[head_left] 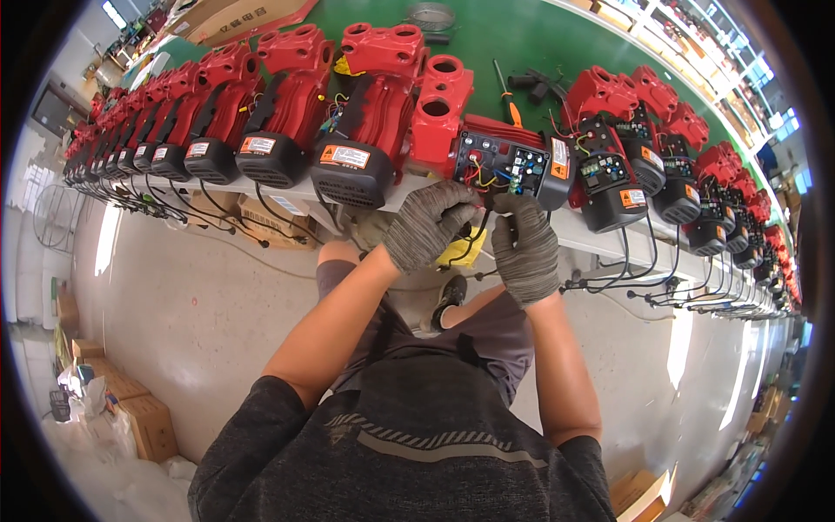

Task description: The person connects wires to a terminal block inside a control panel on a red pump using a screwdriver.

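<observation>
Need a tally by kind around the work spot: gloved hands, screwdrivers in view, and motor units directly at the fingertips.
Gloved hands: 2, left hand and right hand
Orange-handled screwdriver: 1
Open-wired motor unit: 1
Total: 4

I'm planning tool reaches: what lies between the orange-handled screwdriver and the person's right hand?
In the head view, the red machine with its circuit board exposed lies between the orange-handled screwdriver and the gloved right hand.

I've got a grey wire-cage fan (59,222) far left, brown cardboard boxes (150,428) nearer on my left, open brown carton (642,498) lower right, round grey dish-like piece (431,15) on green benchtop (500,36).
</observation>
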Demonstrator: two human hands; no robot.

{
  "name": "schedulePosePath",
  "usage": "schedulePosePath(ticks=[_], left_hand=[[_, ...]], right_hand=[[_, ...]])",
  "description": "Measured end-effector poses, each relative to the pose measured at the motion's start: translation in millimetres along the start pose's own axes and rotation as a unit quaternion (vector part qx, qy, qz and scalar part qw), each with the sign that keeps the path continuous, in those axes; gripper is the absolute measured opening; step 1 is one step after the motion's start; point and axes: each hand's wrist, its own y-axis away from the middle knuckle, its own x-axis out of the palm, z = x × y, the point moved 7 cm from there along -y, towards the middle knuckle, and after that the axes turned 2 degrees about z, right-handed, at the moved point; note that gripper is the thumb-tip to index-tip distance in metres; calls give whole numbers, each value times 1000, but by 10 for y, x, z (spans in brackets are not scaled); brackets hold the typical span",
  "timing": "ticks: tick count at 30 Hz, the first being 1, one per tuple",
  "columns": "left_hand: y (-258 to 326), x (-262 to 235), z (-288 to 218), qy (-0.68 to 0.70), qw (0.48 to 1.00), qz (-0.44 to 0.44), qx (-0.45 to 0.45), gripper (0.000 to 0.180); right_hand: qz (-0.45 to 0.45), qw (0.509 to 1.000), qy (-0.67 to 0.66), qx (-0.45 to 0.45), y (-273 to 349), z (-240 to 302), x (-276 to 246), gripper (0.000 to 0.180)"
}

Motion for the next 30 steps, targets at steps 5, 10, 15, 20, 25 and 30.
schedulePosePath(ticks=[5,10,15,20,25,30], left_hand=[[5,-12,10,-12,1000,3,-7,18],[0,3,34,0,999,25,-47,18],[-25,-4,18,3,998,38,-52,19],[-4,-8,56,-6,1000,23,-9,19],[-11,-25,15,-9,1000,7,13,20],[-26,-39,-15,1,1000,23,13,18]], right_hand=[[68,990,114,-55,-101,124,-26,22],[186,941,244,-143,-102,80,85,24],[222,933,243,-146,-176,92,83,24],[184,982,-26,40,-226,26,91,13],[107,652,-532,529,333,-270,465,12],[-12,996,-58,64,56,-18,53,19]])
